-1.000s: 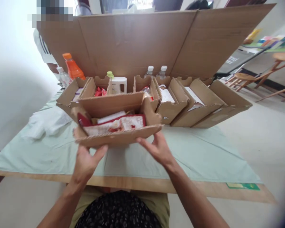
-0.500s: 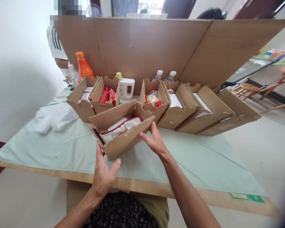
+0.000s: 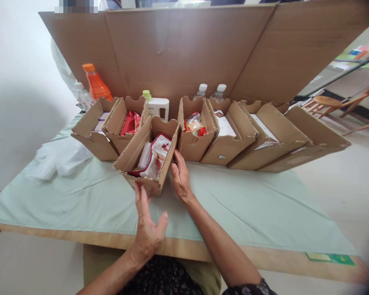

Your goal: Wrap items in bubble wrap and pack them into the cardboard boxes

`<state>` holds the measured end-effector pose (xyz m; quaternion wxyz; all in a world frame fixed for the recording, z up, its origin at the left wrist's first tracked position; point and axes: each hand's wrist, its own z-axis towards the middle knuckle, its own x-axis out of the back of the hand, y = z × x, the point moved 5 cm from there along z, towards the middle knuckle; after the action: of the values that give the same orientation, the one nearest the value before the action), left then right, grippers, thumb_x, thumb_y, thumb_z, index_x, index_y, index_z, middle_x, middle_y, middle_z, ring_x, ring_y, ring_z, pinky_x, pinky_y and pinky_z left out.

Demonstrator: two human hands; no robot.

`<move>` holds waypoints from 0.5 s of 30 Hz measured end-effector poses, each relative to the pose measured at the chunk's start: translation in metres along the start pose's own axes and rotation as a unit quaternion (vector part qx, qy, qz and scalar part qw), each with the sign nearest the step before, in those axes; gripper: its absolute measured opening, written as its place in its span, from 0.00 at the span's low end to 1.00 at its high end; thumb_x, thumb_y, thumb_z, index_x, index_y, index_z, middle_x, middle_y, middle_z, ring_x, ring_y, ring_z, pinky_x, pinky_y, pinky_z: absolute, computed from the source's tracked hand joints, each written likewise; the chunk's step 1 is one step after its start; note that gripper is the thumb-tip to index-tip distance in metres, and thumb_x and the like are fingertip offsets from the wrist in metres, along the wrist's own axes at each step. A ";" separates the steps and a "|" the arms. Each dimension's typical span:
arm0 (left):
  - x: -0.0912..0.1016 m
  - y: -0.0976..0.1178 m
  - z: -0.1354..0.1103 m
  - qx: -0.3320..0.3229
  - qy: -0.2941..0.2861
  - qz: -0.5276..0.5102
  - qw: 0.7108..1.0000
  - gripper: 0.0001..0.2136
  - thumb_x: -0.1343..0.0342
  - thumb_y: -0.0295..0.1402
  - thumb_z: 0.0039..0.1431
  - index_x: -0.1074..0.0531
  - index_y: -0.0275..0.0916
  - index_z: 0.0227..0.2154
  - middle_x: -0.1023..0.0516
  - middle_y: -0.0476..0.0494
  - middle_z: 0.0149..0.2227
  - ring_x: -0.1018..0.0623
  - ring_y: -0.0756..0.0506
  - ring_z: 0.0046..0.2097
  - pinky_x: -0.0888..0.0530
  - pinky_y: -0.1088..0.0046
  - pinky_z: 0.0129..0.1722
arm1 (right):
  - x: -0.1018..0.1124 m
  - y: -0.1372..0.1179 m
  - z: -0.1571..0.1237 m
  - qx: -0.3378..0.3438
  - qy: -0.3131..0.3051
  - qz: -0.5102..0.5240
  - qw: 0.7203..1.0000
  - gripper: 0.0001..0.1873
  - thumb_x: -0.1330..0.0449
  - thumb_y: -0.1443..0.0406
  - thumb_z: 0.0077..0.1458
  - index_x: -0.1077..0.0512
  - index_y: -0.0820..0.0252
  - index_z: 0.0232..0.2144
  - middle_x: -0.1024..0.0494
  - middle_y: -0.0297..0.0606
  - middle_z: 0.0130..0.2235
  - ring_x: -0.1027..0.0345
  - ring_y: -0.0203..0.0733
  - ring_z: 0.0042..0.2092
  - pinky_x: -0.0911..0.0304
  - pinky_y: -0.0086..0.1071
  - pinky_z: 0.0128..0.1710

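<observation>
In front of me an open cardboard box [image 3: 123, 162] stands at an angle, its near end towards me. Inside lie a red-edged, white patterned packet [image 3: 157, 157] and a pale wrapped item [image 3: 144, 155]. My left hand [image 3: 149, 229] touches the near end of this box with its fingertips, thumb spread away. Flat along the right side rest the fingers of my right hand [image 3: 181, 176]. Behind its left side is a box with red packets [image 3: 129, 123]; to its right is one with a clear and red food packet [image 3: 195, 124].
More cardboard boxes [image 3: 223, 147] line the table to the right, some holding white items. Bottles, including an orange one [image 3: 97, 84] and a white jug [image 3: 158, 107], stand behind the row before a tall cardboard panel [image 3: 187, 49]. Clear plastic wrap [image 3: 60, 157] lies left on the green cloth [image 3: 249, 205].
The box between my hands has turned, so its long side now points away from me, and it sits closer to the row. Both hands moved with it; my view tilted down.
</observation>
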<state>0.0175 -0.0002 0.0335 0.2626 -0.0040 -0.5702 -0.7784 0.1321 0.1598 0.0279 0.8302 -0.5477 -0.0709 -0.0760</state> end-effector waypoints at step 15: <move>-0.070 -0.020 0.116 -0.020 -0.061 0.028 0.998 0.41 0.42 0.33 0.62 0.54 0.41 0.75 0.55 0.31 0.78 0.52 0.34 0.78 0.50 0.47 0.76 | 0.014 0.039 -0.010 -0.119 0.026 -0.002 0.993 0.22 0.49 0.50 0.65 0.26 0.58 0.47 0.18 0.46 0.46 0.24 0.50 0.47 0.29 0.45 0.51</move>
<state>0.0355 0.1357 0.0349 0.2487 -0.0727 -0.5690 -0.7805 0.1545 0.1649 -0.0084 0.7604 -0.6404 -0.0409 -0.1003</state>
